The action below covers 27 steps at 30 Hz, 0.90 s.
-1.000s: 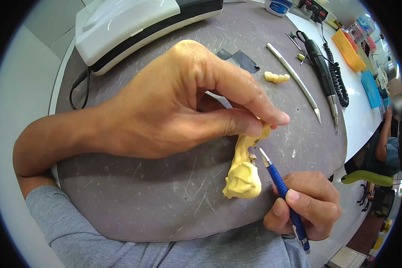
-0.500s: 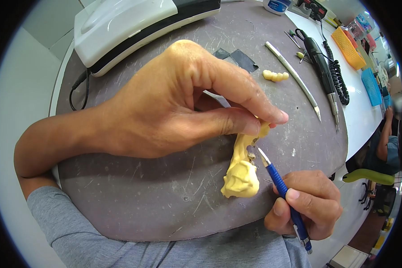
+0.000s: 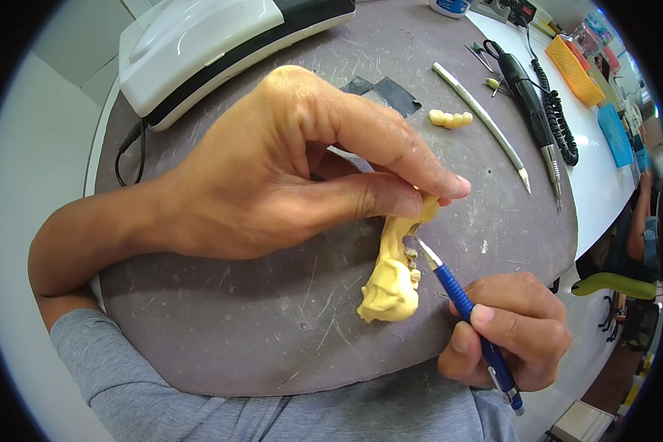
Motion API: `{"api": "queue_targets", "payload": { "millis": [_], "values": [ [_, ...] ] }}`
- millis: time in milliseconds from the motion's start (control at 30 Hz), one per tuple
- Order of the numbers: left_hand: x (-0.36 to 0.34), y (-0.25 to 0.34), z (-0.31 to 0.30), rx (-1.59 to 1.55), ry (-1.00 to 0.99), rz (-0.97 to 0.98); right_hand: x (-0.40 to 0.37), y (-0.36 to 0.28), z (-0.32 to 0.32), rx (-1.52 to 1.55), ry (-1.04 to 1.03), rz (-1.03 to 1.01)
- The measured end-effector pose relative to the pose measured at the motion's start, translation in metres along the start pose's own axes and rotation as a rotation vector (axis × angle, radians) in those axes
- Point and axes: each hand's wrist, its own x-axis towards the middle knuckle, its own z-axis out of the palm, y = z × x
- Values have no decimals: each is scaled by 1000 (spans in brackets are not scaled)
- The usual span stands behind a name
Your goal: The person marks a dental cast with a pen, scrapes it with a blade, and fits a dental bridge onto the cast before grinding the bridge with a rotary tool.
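Note:
Between the thumb and fingers of my left hand point(image 3: 302, 169) is the upper end of a yellow dental model point(image 3: 392, 283). Its wide lower end hangs over the mat, and small greyish teeth show along its right side. My right hand point(image 3: 512, 331) is closed round a blue mechanical pencil point(image 3: 460, 298). The pencil's tip points up and left at a dark-marked spot on the model; whether it touches cannot be made out. My left fingers hide the model's top end.
On the grey mat point(image 3: 221, 331) lie a tooth-coloured dental bridge point(image 3: 450, 118), a slim carving knife point(image 3: 486, 121) and dark square sheets point(image 3: 394, 96). A corded handpiece point(image 3: 532, 107) lies at right, a white machine point(image 3: 199, 55) at upper left. Beyond are an orange basket point(image 3: 574, 72) and a person's arm point(image 3: 639, 210).
The dental model has turned slightly in my left hand, so more of its teeth show. The pencil tip has shifted a little up and left, closer to the model.

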Motion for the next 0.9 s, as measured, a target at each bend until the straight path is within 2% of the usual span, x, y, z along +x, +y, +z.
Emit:
{"api": "queue_targets", "payload": {
  "millis": [67,200,767,900],
  "values": [
    [0,0,0,2,2,-2,1,1,0,-1,-32,-49],
    [0,0,-1,10,-5,4,0,0,1,-2,6,-15],
    [-3,6,0,2,-3,-14,3,-6,-4,-9,-76,-25],
    [0,4,0,2,2,-21,0,0,-3,5,-5,-17]
  ]
}}
